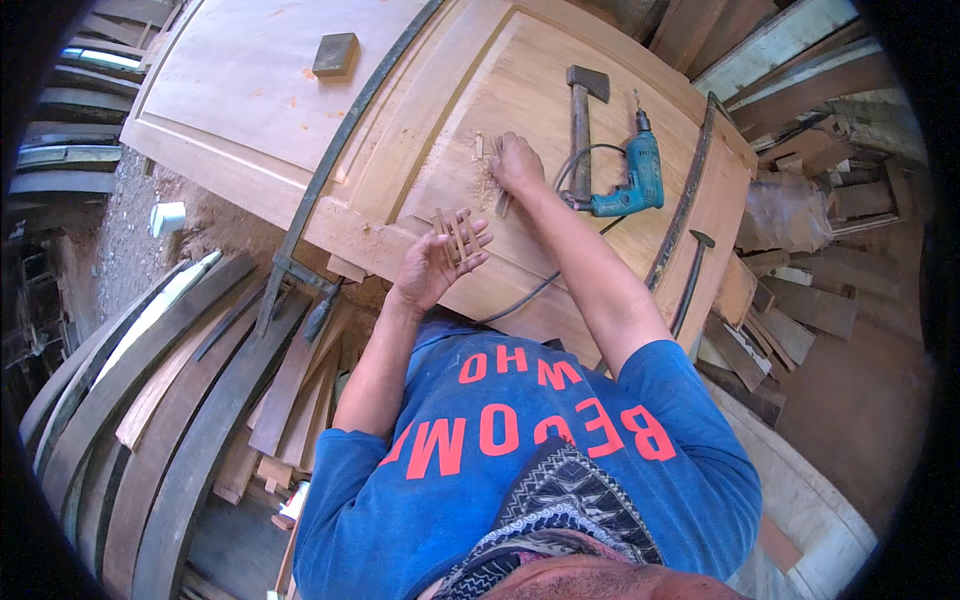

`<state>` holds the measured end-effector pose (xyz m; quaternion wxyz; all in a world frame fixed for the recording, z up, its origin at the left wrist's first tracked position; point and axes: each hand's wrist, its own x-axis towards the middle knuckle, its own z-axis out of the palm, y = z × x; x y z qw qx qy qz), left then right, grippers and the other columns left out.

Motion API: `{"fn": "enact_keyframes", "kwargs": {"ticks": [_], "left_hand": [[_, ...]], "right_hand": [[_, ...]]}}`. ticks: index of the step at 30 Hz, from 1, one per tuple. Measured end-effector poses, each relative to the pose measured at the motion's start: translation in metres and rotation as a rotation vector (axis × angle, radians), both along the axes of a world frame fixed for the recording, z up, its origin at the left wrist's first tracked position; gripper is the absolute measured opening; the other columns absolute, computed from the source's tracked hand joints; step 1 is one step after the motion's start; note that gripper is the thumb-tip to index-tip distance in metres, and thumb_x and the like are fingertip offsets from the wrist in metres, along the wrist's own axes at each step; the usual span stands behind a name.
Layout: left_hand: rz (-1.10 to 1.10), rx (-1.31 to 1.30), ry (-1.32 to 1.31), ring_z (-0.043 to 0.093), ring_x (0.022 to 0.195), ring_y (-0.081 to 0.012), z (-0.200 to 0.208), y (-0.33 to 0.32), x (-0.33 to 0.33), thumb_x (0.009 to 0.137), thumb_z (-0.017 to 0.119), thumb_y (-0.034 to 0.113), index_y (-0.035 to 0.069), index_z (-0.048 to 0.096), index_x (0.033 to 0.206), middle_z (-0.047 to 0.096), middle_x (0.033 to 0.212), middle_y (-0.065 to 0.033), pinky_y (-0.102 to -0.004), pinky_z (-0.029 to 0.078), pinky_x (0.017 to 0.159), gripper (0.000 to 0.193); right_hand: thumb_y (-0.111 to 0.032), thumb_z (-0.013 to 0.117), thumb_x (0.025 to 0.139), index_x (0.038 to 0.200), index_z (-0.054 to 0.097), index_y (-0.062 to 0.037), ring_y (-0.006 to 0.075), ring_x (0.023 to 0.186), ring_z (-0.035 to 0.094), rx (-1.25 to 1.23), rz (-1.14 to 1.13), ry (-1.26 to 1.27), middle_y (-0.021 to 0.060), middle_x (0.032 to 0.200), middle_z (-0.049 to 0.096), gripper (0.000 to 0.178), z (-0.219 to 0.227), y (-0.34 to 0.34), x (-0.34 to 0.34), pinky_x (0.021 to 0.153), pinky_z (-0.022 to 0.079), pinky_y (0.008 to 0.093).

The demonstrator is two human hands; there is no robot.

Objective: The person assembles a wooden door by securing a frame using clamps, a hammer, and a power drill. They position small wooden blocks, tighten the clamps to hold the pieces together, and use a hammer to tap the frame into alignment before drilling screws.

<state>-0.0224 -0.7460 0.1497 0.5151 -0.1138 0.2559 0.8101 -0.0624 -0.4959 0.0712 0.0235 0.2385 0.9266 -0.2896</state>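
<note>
My left hand [430, 268] is turned palm up, its fingers partly curled, with several thin wooden sticks [455, 240] lying across it. On the panelled wooden door [400, 185], my right hand [517, 165] reaches down with its fingers drawn together. Small wood pieces [480, 150] and shavings lie by those fingertips; what they grip, if anything, is hidden. A short wooden strip [502, 204] rests beneath the right wrist. Right of that hand lie a hatchet [580, 130] and a teal power drill [640, 178], its dark cable running under my right forearm.
Long metal clamps cross the door, one at left [345, 145] and another at right [690, 195]. A hammer [692, 280] lies near the right edge. On the far left panel sits a wooden block [335, 55]. Stacked planks [200, 390] crowd the left, and offcuts [810, 290] the right.
</note>
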Motion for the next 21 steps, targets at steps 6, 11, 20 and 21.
{"fn": "enact_keyframes", "kwargs": {"ticks": [6, 11, 20, 21], "left_hand": [[0.034, -0.009, -0.04, 0.052, 0.137, -0.0398, 0.007, -0.007, 0.001, 0.102, 0.049, 0.026, 0.001, 0.036, 0.152, 0.049, 0.149, -0.0258, -0.0508, 0.047, 0.113, 0.057], [0.048, -0.173, 0.089, 0.054, 0.134, -0.0383, 0.009, -0.013, 0.011, 0.099, 0.054, 0.012, 0.001, 0.042, 0.146, 0.052, 0.147, -0.0242, -0.0481, 0.049, 0.112, 0.05], [-0.046, -0.129, 0.136, 0.055, 0.134, -0.0341, -0.012, -0.003, 0.031, 0.098, 0.049, 0.005, 0.0, 0.033, 0.153, 0.047, 0.153, -0.0213, -0.0463, 0.048, 0.113, 0.057], [-0.048, -0.129, 0.13, 0.056, 0.134, -0.0344, -0.011, -0.002, 0.033, 0.098, 0.049, 0.005, -0.001, 0.033, 0.153, 0.048, 0.153, -0.0211, -0.0452, 0.048, 0.113, 0.057]], "right_hand": [[-0.024, 0.06, 0.094, 0.105, 0.062, -0.0028, 0.0328, 0.081, 0.069, -0.192, -0.07, 0.019, 0.0154, 0.083, 0.068, 0.024, -0.023, 0.029, 0.0, 0.074, 0.056, 0.0429], [-0.032, 0.055, 0.101, 0.096, 0.06, -0.0067, 0.0119, 0.062, 0.055, -0.622, -0.098, -0.057, 0.0041, 0.074, 0.06, 0.026, 0.035, 0.005, 0.037, 0.055, 0.048, 0.03], [-0.023, 0.068, 0.095, 0.109, 0.071, 0.0036, 0.0168, 0.082, 0.071, -0.969, -0.043, 0.032, 0.0109, 0.092, 0.075, 0.029, 0.072, -0.067, 0.126, 0.075, 0.056, 0.0336], [-0.023, 0.068, 0.095, 0.107, 0.071, 0.0033, 0.017, 0.081, 0.071, -0.9, -0.07, 0.027, 0.0109, 0.092, 0.075, 0.029, 0.071, -0.059, 0.13, 0.072, 0.056, 0.034]]}}
